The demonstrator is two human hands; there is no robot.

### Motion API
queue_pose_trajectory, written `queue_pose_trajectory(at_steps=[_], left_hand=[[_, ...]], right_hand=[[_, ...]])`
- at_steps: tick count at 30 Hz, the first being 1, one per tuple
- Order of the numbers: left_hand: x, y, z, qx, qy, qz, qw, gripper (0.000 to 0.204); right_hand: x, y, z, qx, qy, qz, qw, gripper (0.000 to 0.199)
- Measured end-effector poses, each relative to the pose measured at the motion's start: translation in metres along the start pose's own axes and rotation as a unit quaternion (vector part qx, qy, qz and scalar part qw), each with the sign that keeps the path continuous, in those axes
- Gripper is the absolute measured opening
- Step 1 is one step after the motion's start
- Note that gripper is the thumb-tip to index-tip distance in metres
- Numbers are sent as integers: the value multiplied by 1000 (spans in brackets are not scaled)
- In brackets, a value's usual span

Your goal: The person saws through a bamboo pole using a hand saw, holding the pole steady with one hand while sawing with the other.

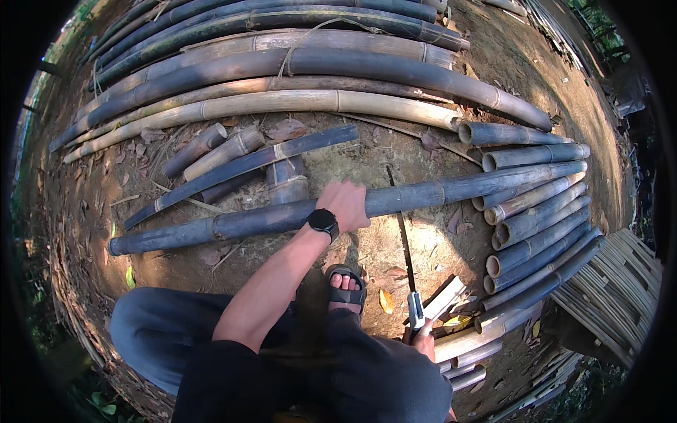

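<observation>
A long dark bamboo pole (pixel 275 216) lies crosswise in front of me. My left hand (pixel 344 204), with a black watch (pixel 323 221) on its wrist, presses down on its middle with fingers wrapped over it. Low on the right, my right hand (pixel 424 341) is closed on the grip of a handsaw (pixel 415 311). The saw's thin dark blade points away from me and crosses the pole just right of my left hand. Beneath the pole, a short bamboo piece (pixel 288 180) stands out on its far side. A split bamboo strip (pixel 243 167) lies slanted beyond the pole.
Long bamboo poles (pixel 268 102) lie side by side at the far side. Cut bamboo lengths (pixel 536 218) are stacked on the right, under the pole's right end. Thin bamboo slats (pixel 613 282) lie beyond them. My sandalled foot (pixel 345 287) rests on the leaf-strewn dirt.
</observation>
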State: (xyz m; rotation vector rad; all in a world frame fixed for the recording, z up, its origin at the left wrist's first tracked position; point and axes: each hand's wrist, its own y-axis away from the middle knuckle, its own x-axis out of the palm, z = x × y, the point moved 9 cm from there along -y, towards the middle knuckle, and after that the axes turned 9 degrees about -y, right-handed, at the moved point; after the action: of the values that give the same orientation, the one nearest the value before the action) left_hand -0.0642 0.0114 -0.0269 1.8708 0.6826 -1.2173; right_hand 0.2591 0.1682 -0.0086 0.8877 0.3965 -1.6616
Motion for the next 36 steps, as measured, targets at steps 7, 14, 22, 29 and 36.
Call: queue_pose_trajectory(at_steps=[7, 14, 22, 29, 36], left_hand=[[-3, 6, 13, -38, 4, 16, 999, 32], [4, 0, -3, -15, 13, 22, 1000, 41], [13, -1, 2, -32, 12, 2, 999, 42], [0, 0, 5, -21, 19, 12, 1000, 43], [6, 2, 17, -49, 28, 37, 998, 43]], right_hand=[[24, -52, 22, 58, 0, 59, 997, 53], [37, -115, 26, 34, 46, 54, 997, 44], [2, -23, 10, 123, 16, 70, 990, 58], [5, 22, -31, 118, -14, 78, 990, 51], [26, -76, 30, 38, 35, 75, 996, 59]])
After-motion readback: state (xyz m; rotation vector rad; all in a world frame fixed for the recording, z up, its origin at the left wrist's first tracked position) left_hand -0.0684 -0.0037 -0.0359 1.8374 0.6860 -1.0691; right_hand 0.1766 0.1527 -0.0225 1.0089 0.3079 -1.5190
